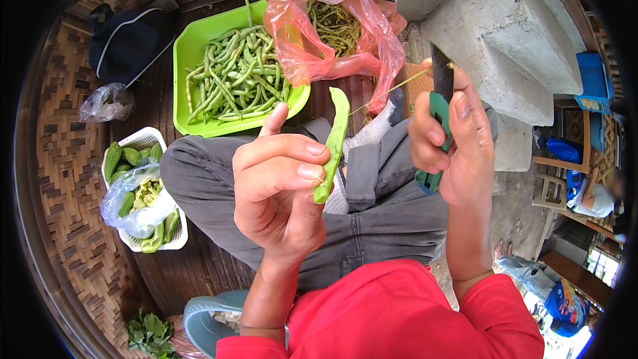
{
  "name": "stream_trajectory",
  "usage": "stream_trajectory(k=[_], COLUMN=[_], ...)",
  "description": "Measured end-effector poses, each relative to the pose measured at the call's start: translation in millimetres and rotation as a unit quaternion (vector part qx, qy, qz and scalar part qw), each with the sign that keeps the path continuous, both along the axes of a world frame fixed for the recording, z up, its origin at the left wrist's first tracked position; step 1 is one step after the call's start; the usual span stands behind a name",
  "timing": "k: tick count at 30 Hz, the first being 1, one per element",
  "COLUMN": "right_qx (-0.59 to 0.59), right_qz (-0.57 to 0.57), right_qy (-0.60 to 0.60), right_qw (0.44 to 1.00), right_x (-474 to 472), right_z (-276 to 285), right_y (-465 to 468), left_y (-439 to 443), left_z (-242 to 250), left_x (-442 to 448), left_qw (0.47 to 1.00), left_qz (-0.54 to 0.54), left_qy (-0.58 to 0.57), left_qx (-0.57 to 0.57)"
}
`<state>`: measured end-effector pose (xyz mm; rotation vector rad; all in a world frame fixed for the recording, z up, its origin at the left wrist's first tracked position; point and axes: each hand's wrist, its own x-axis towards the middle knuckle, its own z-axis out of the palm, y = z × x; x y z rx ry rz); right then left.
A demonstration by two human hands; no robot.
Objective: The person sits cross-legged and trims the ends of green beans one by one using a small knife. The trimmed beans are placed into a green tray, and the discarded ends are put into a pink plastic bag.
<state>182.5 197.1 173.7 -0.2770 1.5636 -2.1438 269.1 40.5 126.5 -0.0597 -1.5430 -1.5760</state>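
Between the fingers and thumb of my left hand is a flat green bean pod, held nearly upright. My right hand grips the green handle of a utility knife, its dark blade pointing up. A thin string runs from near the pod to the fingers behind the blade. Beyond my left knee, a lime-green plastic basin holds many green bean pods. A pink plastic bag with stringy trimmings inside overlaps the basin's right side.
A white basket of green vegetables and a clear bag stands at left. Nearby are a dark bag, a blue-grey bucket and leafy greens. Concrete steps rise at right; people are farther off.
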Motion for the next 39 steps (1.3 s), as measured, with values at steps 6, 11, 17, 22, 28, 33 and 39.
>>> stream_trajectory(k=[6,11,17,22,28,33,39], right_qx=[0.008,0.023,0.217,0.392,0.461,0.489,0.442], right_qz=[-0.057,-0.088,0.01,0.04,-0.006,-0.066,-0.104], right_qy=[-0.053,-0.096,0.006,0.171,0.234,0.268,0.219], right_qw=[0.997,0.991,0.976,0.903,0.856,0.828,0.863], right_x=[-33,-84,-134,-166,-176,-177,-174], right_z=[-18,-59,-112,-148,-162,-163,-172], right_y=[6,-1,-22,-36,-28,-29,-25], left_y=[-3,-18,-63,-111,-75,-41,-48], left_z=[-3,-2,-20,-37,-48,-95,-149], left_x=[3,11,9,-21,-87,-198,-270], left_qw=[0.993,0.967,0.973,0.82,0.865,0.841,0.629], left_qz=[-0.056,-0.121,0.033,0.111,0.027,-0.085,0.001], left_qy=[0.033,0.037,-0.165,-0.517,-0.349,-0.304,-0.588], left_qx=[0.095,0.223,0.156,-0.217,-0.359,-0.44,-0.509])
